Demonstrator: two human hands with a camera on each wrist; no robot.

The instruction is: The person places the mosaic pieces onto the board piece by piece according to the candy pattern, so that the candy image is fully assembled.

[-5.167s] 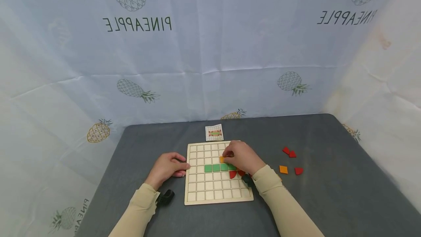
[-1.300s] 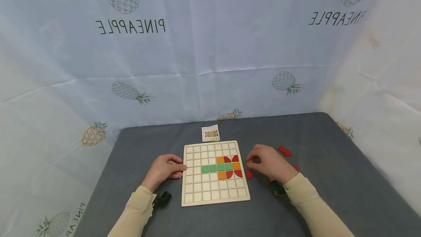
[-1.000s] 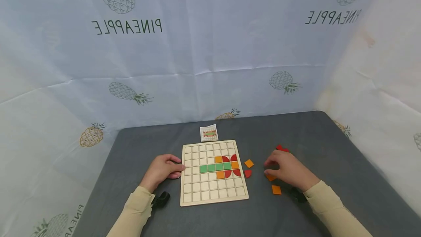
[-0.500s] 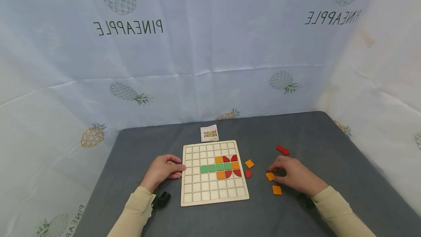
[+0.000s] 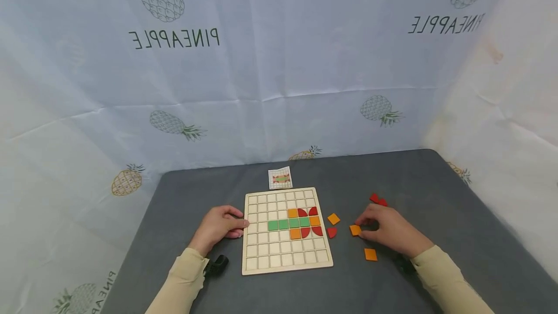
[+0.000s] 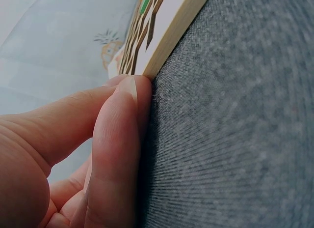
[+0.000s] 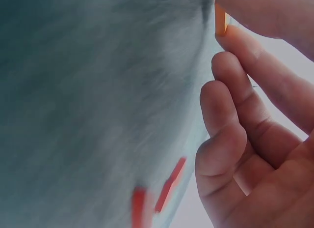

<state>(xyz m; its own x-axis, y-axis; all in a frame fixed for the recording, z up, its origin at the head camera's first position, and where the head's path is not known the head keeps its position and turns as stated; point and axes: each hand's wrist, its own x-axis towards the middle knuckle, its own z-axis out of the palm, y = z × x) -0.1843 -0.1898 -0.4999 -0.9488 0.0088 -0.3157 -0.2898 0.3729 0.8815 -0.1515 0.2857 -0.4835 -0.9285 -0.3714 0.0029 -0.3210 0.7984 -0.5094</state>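
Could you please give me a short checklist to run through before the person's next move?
1. Right hand grip on the flat orange square tile: ok, pinched between thumb and finger.
2. That tile lifted off the dark grey table: cannot tell.
3. Left hand on the pale wooden grid board: ok, its thumb touches the left edge.
4. Straight path from tile to board unobstructed: not ok, a flat red round-edged tile lies between.
5. White paper pattern card uncovered: ok, beyond the board's far edge.
6. Placed tiles fully seated: cannot tell.
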